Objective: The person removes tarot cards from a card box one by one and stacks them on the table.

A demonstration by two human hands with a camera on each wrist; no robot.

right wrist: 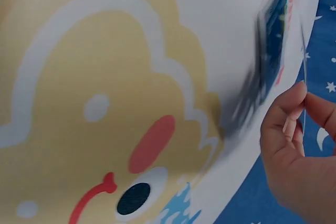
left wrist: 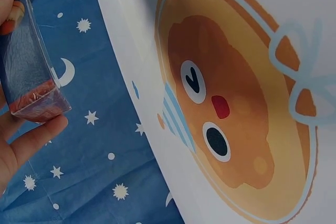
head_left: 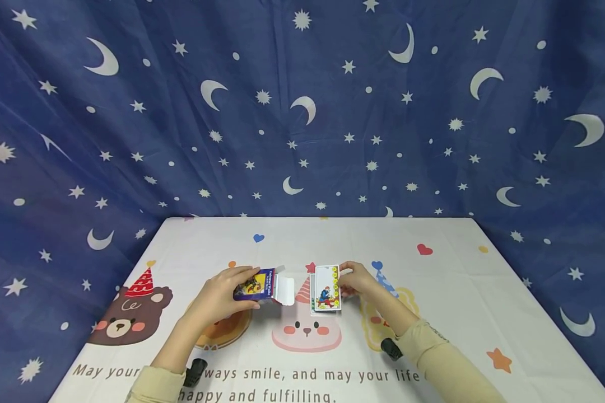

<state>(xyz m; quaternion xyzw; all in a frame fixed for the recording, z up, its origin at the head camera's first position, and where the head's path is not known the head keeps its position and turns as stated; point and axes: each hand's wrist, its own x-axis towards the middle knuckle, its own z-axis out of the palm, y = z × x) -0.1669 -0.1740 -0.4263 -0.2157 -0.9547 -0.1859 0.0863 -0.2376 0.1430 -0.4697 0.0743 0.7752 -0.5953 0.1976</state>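
Observation:
On the left, my left hand (head_left: 224,292) grips a blue tarot card box (head_left: 256,284) with a yellow picture on its front. The box's white end flap (head_left: 284,290) stands out toward the right. My right hand (head_left: 355,280) pinches the right edge of an illustrated tarot card (head_left: 326,286), with yellow discs and a seated figure on it. Edge-on in the right wrist view, that card shows as a thin line above the fingertips. Below it is another card with a dark blue picture (right wrist: 274,38), blurred; whether it touches the cloth I cannot tell.
A white cloth printed with cartoon animals (head_left: 307,336) and lettering covers the table. Blue curtain with moons and stars (head_left: 302,140) hangs behind the table and along both sides. A black strap-like piece sits by each wrist.

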